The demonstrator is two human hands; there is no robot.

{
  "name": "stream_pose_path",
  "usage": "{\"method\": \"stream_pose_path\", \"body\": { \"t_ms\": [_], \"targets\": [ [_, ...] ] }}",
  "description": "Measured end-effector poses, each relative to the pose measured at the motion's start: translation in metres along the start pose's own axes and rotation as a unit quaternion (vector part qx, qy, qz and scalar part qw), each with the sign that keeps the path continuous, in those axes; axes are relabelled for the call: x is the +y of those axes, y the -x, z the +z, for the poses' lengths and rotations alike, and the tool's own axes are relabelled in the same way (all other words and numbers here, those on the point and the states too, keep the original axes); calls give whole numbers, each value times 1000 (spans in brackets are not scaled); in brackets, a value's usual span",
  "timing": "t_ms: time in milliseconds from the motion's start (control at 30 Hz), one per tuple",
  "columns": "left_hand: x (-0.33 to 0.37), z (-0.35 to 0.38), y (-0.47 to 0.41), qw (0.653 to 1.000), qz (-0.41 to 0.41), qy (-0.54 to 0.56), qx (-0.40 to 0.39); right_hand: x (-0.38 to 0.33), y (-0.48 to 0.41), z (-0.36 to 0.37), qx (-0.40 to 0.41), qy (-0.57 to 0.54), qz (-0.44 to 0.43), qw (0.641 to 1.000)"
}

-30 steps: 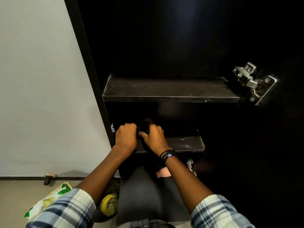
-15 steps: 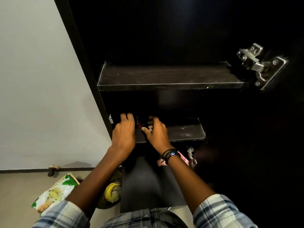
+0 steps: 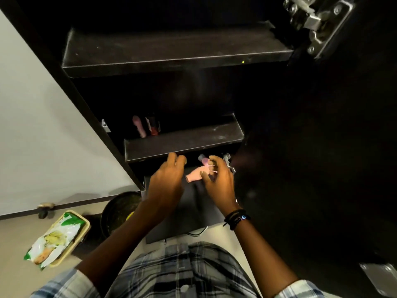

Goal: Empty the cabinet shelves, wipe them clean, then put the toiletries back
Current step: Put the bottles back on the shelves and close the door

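Hard to see: cabinet (image 3: 214, 93) interior very dark. Small bottles (image 3: 140, 127) stand at the lower shelf's (image 3: 182, 144) back left, perhaps three.
Right hand (image 3: 219, 181): grips pink tube (image 3: 194, 177) just below that shelf, plus a smaller capped item (image 3: 203, 160).
Left hand (image 3: 167, 179): just beside it, fingers loosely curled and holding nothing.
Floor: tray (image 3: 84, 228) holding a packet (image 3: 53, 239).

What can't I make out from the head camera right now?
All in the head view:
1. Pale pink tube and dark red bottle on the lower black shelf: labels too small and dim.
2. Left hand: its back hides the palm, so any item inside is unseen.
3. Pink tubes in the right hand: its grip covers them; count unclear.
4. Space behind the upper black shelf: lost in darkness.
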State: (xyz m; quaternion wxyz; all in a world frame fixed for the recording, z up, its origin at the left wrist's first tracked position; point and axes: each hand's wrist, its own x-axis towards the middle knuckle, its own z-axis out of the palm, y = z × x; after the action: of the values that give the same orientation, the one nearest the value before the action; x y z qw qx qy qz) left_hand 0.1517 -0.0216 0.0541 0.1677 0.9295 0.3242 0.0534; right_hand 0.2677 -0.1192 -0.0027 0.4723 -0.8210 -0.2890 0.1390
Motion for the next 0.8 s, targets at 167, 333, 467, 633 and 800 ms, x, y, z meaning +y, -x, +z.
{"method": "stream_pose_path", "body": {
  "t_ms": [167,333,467,633,800],
  "targets": [
    [1,56,-5,992,66,-6,-103,50,21,-23,2,114,101,988],
    [18,97,-22,967,131,-130,-176,82,36,-33,-65,205,129,968],
    [24,137,-44,957,161,-207,-122,103,32,-29,-106,251,128,954],
    [36,164,-70,964,119,-170,-165,129,17,-16,-145,297,141,933],
    [37,186,-86,957,159,-182,-164,144,18,-14,-138,286,150,936]
  ]
}}
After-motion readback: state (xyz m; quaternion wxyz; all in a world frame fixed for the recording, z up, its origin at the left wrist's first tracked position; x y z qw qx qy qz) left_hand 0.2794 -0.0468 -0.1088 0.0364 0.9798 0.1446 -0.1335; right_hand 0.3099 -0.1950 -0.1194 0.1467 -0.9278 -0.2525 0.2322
